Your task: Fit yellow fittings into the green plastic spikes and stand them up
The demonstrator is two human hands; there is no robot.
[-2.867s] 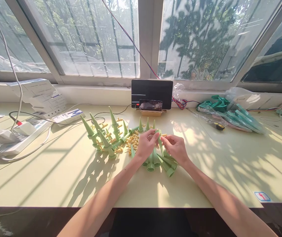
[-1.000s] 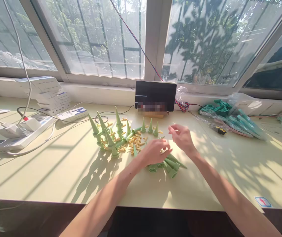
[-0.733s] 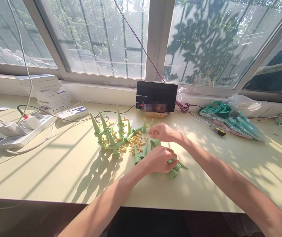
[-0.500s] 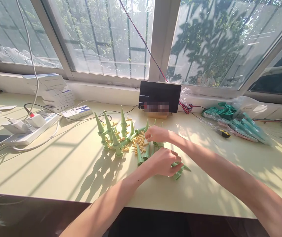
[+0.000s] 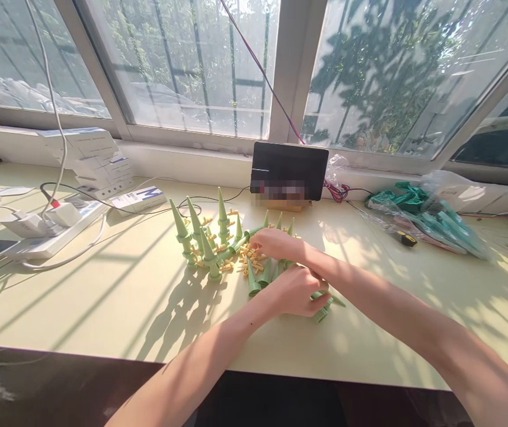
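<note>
My left hand (image 5: pixel 300 290) is closed, its fingers curled around a green plastic piece (image 5: pixel 322 311) low over the table. Beyond it, my right hand (image 5: pixel 275 242) bends down over a pile of small yellow pegs (image 5: pixel 248 261). Its fingers are drawn together, and whatever is at their tips is hidden. Between the hands lie loose green cones (image 5: pixel 254 281). To the left, a joined structure of green spikes (image 5: pixel 209 255) stands upright, with yellow pegs sticking out of it. A green tube (image 5: pixel 236 244) runs from it toward my right hand.
A dark screen (image 5: pixel 289 169) leans at the back by the window. On the left are white boxes (image 5: pixel 98 163), a power strip (image 5: pixel 67 228) and cables. Green plastic packets (image 5: pixel 444 222) and a black-and-yellow object (image 5: pixel 406 238) lie at right. The table's front edge is near my forearms.
My right hand has moved a little left and lower onto the yellow pegs. My left hand keeps its place by the green piece.
</note>
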